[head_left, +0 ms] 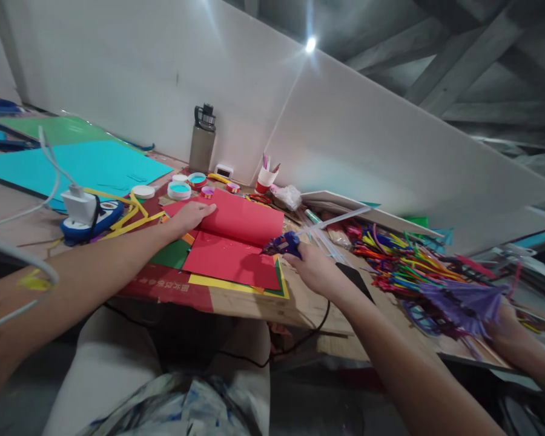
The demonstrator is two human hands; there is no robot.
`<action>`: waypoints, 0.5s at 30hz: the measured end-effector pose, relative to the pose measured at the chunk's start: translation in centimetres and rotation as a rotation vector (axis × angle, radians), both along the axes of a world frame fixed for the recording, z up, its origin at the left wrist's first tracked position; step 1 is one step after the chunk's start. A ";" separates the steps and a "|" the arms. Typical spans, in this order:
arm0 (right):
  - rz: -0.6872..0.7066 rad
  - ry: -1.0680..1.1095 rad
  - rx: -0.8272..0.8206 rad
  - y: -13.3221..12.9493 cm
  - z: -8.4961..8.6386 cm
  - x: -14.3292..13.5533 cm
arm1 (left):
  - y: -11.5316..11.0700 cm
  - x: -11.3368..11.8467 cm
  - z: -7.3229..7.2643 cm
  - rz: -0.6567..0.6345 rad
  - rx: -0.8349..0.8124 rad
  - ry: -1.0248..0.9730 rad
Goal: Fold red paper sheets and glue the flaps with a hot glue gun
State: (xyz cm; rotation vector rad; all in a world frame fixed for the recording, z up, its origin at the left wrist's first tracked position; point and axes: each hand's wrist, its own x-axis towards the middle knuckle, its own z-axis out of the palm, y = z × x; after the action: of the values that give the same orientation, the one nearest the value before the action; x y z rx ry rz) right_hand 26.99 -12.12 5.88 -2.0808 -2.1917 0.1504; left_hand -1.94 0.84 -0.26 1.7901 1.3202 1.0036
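Observation:
My left hand (191,217) pinches the left edge of a folded red paper sheet (249,218), whose upper flap is raised from the lower half (231,260). My right hand (312,265) grips a dark blue glue gun (287,243), its nozzle over the right part of the lower red half. A clear stick extends from the gun's back toward the upper right. Small glossy marks show near the fold. Yellow and green sheets (172,254) lie beneath the red paper.
Behind stand a bottle (201,142), small paint tubs (179,191) and a cup of pens (266,178). A power strip (93,221) and cyan sheet (82,166) lie left. Colourful pipe cleaners (404,260) lie right, where another person's hand (511,333) holds something purple. A black cord hangs at the table's front.

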 end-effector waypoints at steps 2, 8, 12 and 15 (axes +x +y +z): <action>0.049 0.051 0.001 0.3 -0.1 -1.0 | 0.3 -0.2 -0.2 -0.023 0.004 -0.015; 0.050 0.070 0.004 0.8 -0.4 -0.9 | 0.8 -0.5 -0.9 -0.063 -0.001 -0.033; -0.007 0.027 -0.011 0.4 -0.4 0.4 | 0.7 -0.3 -0.9 -0.044 -0.001 -0.035; 0.044 0.057 -0.006 0.1 -0.2 -0.6 | 0.4 -0.2 -0.6 -0.022 0.005 -0.048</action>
State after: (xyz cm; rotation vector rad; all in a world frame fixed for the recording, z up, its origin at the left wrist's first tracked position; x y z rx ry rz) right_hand 26.35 -12.01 5.65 -2.0067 -2.2071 0.2178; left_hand -2.11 1.23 -0.88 1.7697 1.2666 1.0322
